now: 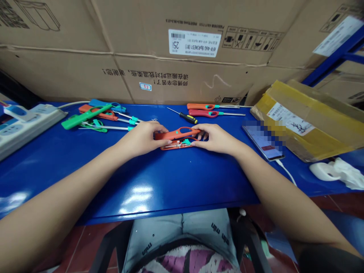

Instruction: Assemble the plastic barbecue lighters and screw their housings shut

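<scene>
Orange shell half [176,134] of a long-nose lighter is near the middle of the frame, held just above the desk [182,182], between the two hands. Its long axis goes mostly from left to right, with the right end a little higher in the frame. The left hand [142,138] has its fingers closed on the left end, and the right hand [217,138] has its fingers closed around the right end, so neither hand is nearer. Just below it in the frame is the second shell half [186,146], almost parallel, with its inner side up and the teal piece [187,142] in it. Both thumbs reach down to this lower half; whether the two halves touch behind the fingers, I cannot tell.

Just beyond the hands, the screwdriver [191,118] and the red lighter [199,113] lie on the glossy blue surface. At upper left are the green shell [85,116] and other lighter parts in a loose pile, beside the power strip [25,125]. Toward the right are the phone [257,140] and the taped box [327,129]. Behind the desk, big cardboard [148,41] stands like a wall; reddish floor tiles [82,242] show at lower left.
</scene>
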`<state>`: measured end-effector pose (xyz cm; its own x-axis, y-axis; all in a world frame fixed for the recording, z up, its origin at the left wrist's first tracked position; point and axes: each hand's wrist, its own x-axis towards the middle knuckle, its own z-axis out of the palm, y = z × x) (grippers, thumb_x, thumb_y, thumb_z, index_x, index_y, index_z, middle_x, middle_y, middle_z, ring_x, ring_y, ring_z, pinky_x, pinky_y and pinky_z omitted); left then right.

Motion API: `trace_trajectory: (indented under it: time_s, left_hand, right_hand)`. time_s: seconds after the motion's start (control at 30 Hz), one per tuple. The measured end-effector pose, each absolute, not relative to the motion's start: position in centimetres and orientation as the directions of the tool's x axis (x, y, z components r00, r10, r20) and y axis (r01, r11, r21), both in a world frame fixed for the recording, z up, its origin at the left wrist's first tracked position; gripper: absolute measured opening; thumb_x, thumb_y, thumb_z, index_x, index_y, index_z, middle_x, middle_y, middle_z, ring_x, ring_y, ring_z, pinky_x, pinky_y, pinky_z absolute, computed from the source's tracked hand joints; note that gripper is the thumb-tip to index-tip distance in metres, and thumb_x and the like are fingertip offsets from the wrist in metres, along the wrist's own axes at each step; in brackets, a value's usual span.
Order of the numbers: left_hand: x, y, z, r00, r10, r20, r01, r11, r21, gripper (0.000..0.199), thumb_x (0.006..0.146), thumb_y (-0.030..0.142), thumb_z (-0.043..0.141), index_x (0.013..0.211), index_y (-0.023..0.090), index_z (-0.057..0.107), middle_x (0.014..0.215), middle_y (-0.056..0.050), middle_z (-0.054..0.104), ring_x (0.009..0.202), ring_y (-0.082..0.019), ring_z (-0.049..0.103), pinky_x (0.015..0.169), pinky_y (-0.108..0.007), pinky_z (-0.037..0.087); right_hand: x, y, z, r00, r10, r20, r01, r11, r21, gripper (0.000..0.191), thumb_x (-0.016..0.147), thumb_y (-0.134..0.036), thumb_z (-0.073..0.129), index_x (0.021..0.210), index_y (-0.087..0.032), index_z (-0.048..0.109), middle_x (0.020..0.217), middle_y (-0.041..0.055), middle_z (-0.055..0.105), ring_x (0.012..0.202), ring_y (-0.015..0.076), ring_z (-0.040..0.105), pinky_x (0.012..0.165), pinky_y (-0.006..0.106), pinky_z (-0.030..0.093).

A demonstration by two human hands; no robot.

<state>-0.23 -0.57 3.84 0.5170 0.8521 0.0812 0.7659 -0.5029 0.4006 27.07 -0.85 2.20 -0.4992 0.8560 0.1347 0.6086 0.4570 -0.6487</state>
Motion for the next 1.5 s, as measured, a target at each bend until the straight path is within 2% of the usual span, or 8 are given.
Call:
trace_trajectory:
  time_s: [0.2, 0.37, 0.47, 0.57, 0.77, 1.03, 1.27, 1.5]
  left_hand:
    - [-0.1, -0.8, 3.8, 0.562, 0.821, 0.099, 0.735, -0.551, 0.396, 0.042, 0.084, 0.052, 0.065, 0.103, 0.015, 0.074, 0.1, -0.01, 0.074, 0.086, -0.024, 0.066, 0.075, -0.034, 0.049]
    - [0.4, -1.1, 3.0, 0.609, 0.789, 0.084, 0.666, -0.565, 0.487, 0.045, 0.083, 0.052, 0.064, 0.109, 0.016, 0.072, 0.101, -0.009, 0.073, 0.085, -0.022, 0.066, 0.073, -0.032, 0.048]
    - [0.7, -1.8, 2.5, 0.631, 0.774, 0.06, 0.635, -0.559, 0.533, 0.039, 0.085, 0.047, 0.065, 0.109, 0.017, 0.071, 0.102, -0.007, 0.071, 0.086, -0.021, 0.065, 0.074, -0.032, 0.048]
    - [0.7, -2.6, 2.1, 0.646, 0.76, 0.076, 0.59, -0.559, 0.583, 0.035, 0.085, 0.044, 0.068, 0.108, 0.017, 0.071, 0.102, -0.006, 0.071, 0.088, -0.021, 0.066, 0.077, -0.031, 0.049]
    - [0.4, -3.6, 1.2, 0.651, 0.748, 0.13, 0.522, -0.565, 0.639, 0.031, 0.084, 0.037, 0.073, 0.109, 0.018, 0.073, 0.103, -0.005, 0.073, 0.092, -0.02, 0.067, 0.083, -0.031, 0.051]
    - [0.4, -4.3, 1.1, 0.641, 0.747, 0.176, 0.531, -0.597, 0.601, 0.031, 0.089, 0.038, 0.069, 0.114, 0.02, 0.074, 0.105, -0.006, 0.069, 0.091, -0.018, 0.066, 0.083, -0.029, 0.053]
    - [0.5, -4.6, 1.7, 0.713, 0.668, 0.212, 0.541, -0.717, 0.44, 0.027, 0.093, 0.034, 0.063, 0.111, 0.016, 0.073, 0.104, -0.008, 0.069, 0.093, -0.021, 0.064, 0.083, -0.033, 0.05]
    - [0.3, -4.4, 1.4, 0.722, 0.653, 0.231, 0.529, -0.735, 0.424, 0.027, 0.094, 0.033, 0.062, 0.112, 0.016, 0.072, 0.105, -0.007, 0.068, 0.093, -0.02, 0.064, 0.083, -0.031, 0.05]
  right_hand:
    - [27.3, -0.9, 2.3, -0.51, 0.855, 0.094, 0.61, 0.436, -0.662, 0.045, 0.079, -0.032, 0.079, 0.12, -0.015, 0.073, 0.107, 0.0097, 0.077, 0.084, 0.0211, 0.069, 0.074, 0.032, 0.054]
    - [27.4, -0.9, 2.8, -0.566, 0.822, 0.068, 0.57, 0.449, -0.688, 0.045, 0.077, -0.025, 0.079, 0.12, -0.016, 0.071, 0.119, 0.0091, 0.075, 0.101, 0.0226, 0.071, 0.089, 0.034, 0.054]
    - [27.2, -1.1, 3.9, -0.634, 0.773, 0.017, 0.611, 0.514, -0.602, 0.037, 0.078, -0.022, 0.076, 0.114, -0.018, 0.073, 0.105, 0.0062, 0.077, 0.089, 0.0207, 0.07, 0.077, 0.03, 0.052]
    - [26.6, -1.6, 5.1, -0.674, 0.729, -0.118, 0.658, 0.521, -0.544, 0.032, 0.08, -0.029, 0.076, 0.109, -0.017, 0.074, 0.088, 0.0047, 0.075, 0.071, 0.0179, 0.065, 0.062, 0.028, 0.047]
    - [26.5, -2.4, 5.1, -0.695, 0.715, -0.073, 0.632, 0.559, -0.536, 0.034, 0.074, -0.017, 0.076, 0.108, -0.019, 0.073, 0.1, 0.0054, 0.072, 0.078, 0.0177, 0.064, 0.068, 0.029, 0.05]
    - [27.2, -2.5, 4.2, -0.739, 0.673, -0.025, 0.578, 0.614, -0.539, 0.04, 0.081, -0.021, 0.074, 0.12, -0.02, 0.071, 0.103, 0.0047, 0.069, 0.083, 0.0176, 0.063, 0.074, 0.03, 0.049]
    - [26.9, -2.8, 4.3, -0.775, 0.631, -0.031, 0.557, 0.659, -0.505, 0.037, 0.086, -0.023, 0.069, 0.123, -0.017, 0.069, 0.106, 0.0061, 0.069, 0.092, 0.0186, 0.064, 0.082, 0.03, 0.047]
    - [26.4, -3.3, 4.2, -0.74, 0.672, -0.041, 0.618, 0.654, -0.437, 0.032, 0.086, -0.022, 0.066, 0.118, -0.018, 0.069, 0.105, 0.0062, 0.067, 0.086, 0.018, 0.061, 0.075, 0.029, 0.044]
